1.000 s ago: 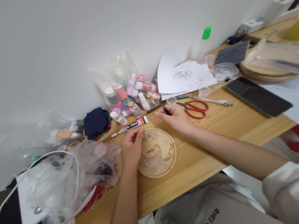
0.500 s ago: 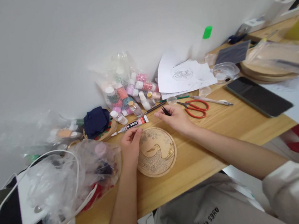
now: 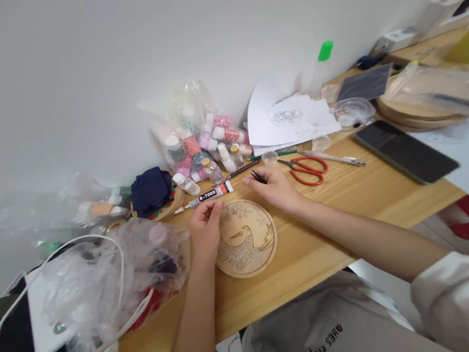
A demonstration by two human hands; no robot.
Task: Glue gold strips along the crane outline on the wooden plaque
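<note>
A round wooden disc [image 3: 246,239] lies flat on the table, drawn with a long-beaked bird and gold line work along its right side. At its upper left edge is my left hand [image 3: 206,221], thumb and forefinger pinched together; what is between them, if anything, is too small to make out. My right hand [image 3: 276,188] is closed around black tweezers [image 3: 259,177], beyond the disc's upper right edge, with the tips pointing up and left. Just past the left hand lies a B-7000 glue tube [image 3: 209,194].
Red-handled scissors [image 3: 309,170] lie right of my right hand, near a phone [image 3: 405,151]. Small bottles [image 3: 212,171] and a bag of colourful jars [image 3: 191,147] stand by the wall. Plastic bags [image 3: 134,261] and a white cable [image 3: 122,268] crowd the left.
The tweezers in my right hand have shifted slightly in angle. My left hand and the disc look almost unmoved.
</note>
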